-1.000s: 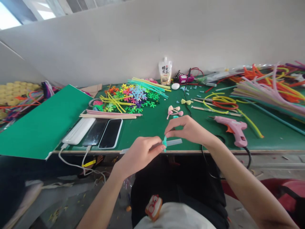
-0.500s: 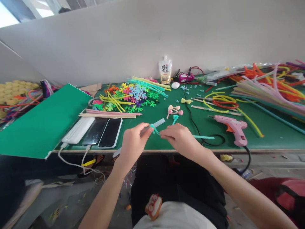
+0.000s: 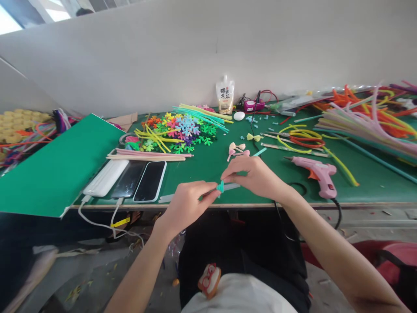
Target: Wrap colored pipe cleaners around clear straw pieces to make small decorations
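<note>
A short turquoise pipe cleaner, bent into a small bunched loop, sits pinched in the fingertips of my left hand. My right hand has thumb and finger closed at the top of that loop. Above my right knuckles a straight turquoise end sticks out; its link to the loop is hidden. A translucent flat strip passes behind the left hand near the table's front edge, showing on both sides of it. Just beyond the right hand lie small pink and cream knobbed pieces.
A pink glue gun lies on the right with its cord over the edge. Two phones and a white power bank are on the left. Behind are colourful snowflake-shaped pieces, a drink pouch and pipe cleaner bundles.
Both hands have moved slightly right. The turquoise tail swung from lying rightward to pointing up and away, and the loop now looks more bunched. The translucent strip tilts less.
</note>
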A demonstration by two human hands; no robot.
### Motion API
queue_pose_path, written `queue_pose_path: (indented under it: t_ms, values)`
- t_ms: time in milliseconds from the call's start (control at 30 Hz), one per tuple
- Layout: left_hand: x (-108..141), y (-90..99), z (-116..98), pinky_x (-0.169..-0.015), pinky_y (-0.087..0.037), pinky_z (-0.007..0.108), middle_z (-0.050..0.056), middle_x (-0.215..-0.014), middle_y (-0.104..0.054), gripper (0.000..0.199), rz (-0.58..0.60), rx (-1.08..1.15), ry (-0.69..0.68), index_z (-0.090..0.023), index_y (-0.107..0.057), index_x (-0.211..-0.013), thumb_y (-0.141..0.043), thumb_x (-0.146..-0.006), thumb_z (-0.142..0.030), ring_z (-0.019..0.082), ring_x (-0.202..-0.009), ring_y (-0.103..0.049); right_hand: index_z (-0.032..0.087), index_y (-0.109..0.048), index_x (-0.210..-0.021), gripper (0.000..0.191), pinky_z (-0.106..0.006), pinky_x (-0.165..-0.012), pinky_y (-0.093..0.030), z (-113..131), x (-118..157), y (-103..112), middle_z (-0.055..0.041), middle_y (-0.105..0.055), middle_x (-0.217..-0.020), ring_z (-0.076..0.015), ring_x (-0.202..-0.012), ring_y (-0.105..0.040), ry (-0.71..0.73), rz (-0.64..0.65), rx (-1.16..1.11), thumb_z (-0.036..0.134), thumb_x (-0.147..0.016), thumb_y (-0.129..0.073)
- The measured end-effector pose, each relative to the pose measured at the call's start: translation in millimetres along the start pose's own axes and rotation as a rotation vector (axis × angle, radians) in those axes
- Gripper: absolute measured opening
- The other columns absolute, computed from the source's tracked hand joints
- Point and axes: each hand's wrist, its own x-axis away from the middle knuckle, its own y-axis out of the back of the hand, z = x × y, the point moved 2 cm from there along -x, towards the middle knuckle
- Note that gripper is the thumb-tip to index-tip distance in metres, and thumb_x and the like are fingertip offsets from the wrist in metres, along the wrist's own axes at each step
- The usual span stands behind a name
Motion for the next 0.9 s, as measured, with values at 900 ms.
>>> queue_pose_path:
  t_ms: [900]
  values:
    - [-5.9, -13.4, 6.8, -0.058, -0.042, 0.022, 0.005, -0.079, -0.071, 0.021, 0.063, -0.088, 0.167, -0.019, -0.069, -0.088, -0.051, -0.083, -0.03, 0.016, -0.066, -0.064, 0.015, -0.062, -0.072, 0.025, -0.033, -0.08, -0.031, 5.9, 15.1, -8.0, -0.0042, -0.059, -0.07, -0.0142, -0.069, -0.049, 0.092, 0.026, 0.456, 0.006, -0.083, -0.041]
